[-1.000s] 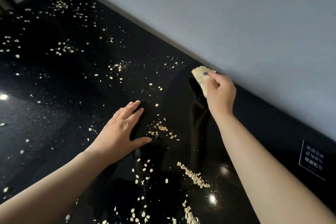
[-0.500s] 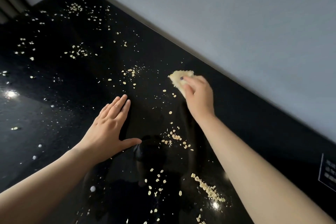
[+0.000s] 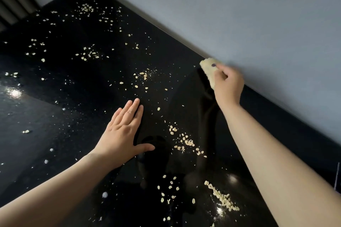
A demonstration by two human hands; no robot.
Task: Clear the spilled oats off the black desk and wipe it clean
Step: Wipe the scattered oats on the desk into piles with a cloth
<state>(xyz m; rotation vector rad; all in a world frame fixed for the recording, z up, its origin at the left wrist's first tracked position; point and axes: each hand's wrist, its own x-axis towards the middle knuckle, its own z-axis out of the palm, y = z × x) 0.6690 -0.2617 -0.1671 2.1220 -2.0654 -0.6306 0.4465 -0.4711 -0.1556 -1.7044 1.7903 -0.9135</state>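
Swinging out from the middle of the desk [image 3: 55, 125], the right hand [image 3: 228, 86] has carried the sponge [image 3: 206, 66] back to the wall [image 3: 239, 14] at 2 o'clock; the left hand [image 3: 123, 132] has barely shifted. Nearest, at 5 o'clock, oats [image 3: 221, 198] lie raked into a ridge. At centre the left hand rests flat, fingers straight, thumb spread. Farther off, the right hand pinches the sponge. Beyond, toward 11 o'clock, scattered oats look untouched: the job seems barely begun.
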